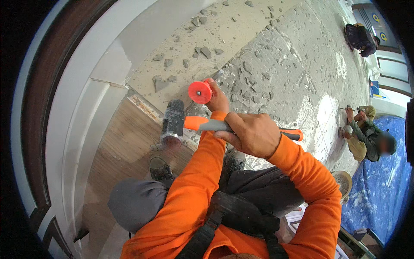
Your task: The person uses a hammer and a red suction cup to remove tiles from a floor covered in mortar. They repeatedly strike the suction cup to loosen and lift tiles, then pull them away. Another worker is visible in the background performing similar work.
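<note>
My left hand (218, 98) grips a cold chisel by its red round hand guard (200, 92), whose steel striking end faces up. Most of the chisel's shaft is hidden behind the guard and hand. My right hand (254, 134) is closed around the grey and orange handle of a club hammer (173, 121). The hammer crosses above my left forearm, its worn dark head to the left of that arm and below the guard. Around the chisel lies a grey mortar bed (258, 74), broken along its edge, with loose mortar chunks (205, 51) on the bare tan floor beyond.
Wood-look flooring (129, 129) and a white moulded wall trim (87, 106) lie at left. A person (365, 136) crouches at right, handling a tool beside a blue tarp (372, 187). Another person (360, 39) bends farther off. A round bucket-like container (343, 183) stands near my right elbow.
</note>
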The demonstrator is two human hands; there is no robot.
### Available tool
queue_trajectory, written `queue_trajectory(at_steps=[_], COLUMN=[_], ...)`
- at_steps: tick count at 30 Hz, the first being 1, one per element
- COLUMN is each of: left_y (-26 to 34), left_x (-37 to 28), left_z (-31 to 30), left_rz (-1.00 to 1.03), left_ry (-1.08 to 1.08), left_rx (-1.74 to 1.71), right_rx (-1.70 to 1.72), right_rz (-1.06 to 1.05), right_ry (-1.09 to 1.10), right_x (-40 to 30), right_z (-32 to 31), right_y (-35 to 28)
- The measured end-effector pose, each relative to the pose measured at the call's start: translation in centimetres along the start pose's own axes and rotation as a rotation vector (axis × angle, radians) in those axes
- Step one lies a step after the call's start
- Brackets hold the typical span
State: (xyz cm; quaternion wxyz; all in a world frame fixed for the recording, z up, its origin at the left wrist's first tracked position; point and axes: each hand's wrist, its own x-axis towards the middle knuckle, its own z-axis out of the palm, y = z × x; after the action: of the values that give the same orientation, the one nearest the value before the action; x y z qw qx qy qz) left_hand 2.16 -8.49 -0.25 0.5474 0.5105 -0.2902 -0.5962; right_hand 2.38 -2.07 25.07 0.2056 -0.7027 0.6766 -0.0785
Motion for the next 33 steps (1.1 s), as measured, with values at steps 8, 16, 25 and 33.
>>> queue_trajectory(at_steps=[8,16,25,33], left_y=[-3.1,-1.4,-3.1,0.2], left_x=[1.8,1.9,2.1,0.9], left_z=[0.2,-0.3,-0.4,1.7], left_rz=[-0.056,0.121,0.116,0.193], left_ry=[-0.001,-0.054,-0.005,0.009], left_rx=[0.029,0.233,0.238,0.384], right_rx=[-0.168,0.028,-0.063,0.044], right_rz=[0.261,-0.240,0.193,-0.247], right_ry=[-0.203,0.064,-0.120,0.094], right_x=[1.8,1.5,2.3,1.2], right_z=[2.8,0.2,2.2,3.3], right_y=[5.3,-1.0,1.6,4.9])
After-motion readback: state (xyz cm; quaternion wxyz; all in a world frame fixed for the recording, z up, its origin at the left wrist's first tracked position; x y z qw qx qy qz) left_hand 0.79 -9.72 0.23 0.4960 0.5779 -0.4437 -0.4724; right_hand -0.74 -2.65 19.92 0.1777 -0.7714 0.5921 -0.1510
